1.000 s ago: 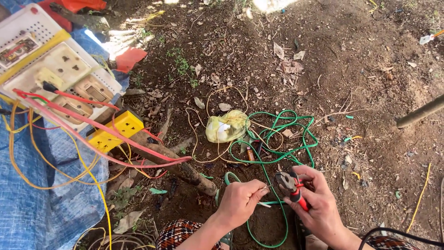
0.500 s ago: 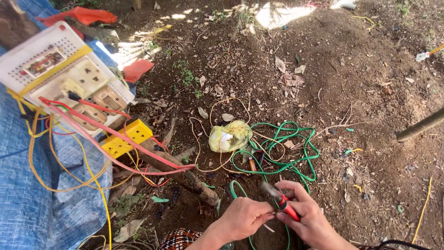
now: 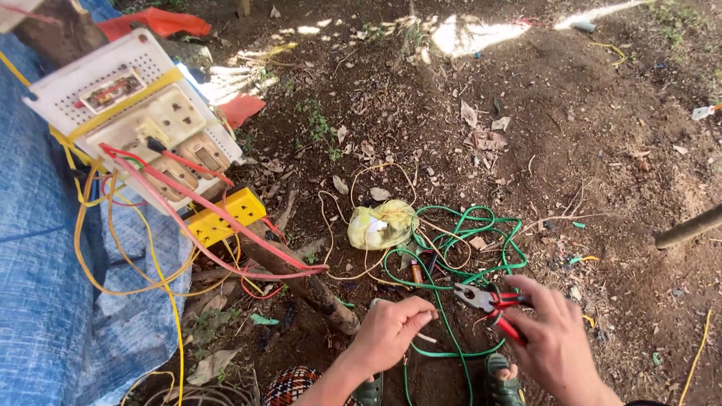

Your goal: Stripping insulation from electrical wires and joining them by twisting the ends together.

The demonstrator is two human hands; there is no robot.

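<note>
Over crumbly dirt, right hand [image 3: 556, 342] grips red-handled pliers [image 3: 489, 302]; left fingers [image 3: 421, 308] seemingly pinch thin wire [image 3: 427, 339].

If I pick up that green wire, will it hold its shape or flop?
The green wire would probably flop and drag: it lies in loose, uneven loops on the dirt. It looks thin, so likely light. It may snag, since tan wires cross its loops.

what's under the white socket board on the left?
Under the white socket board: a yellow block, looping red and yellow wires, and blue tarp. Where those wires connect behind the board is covered.
</note>
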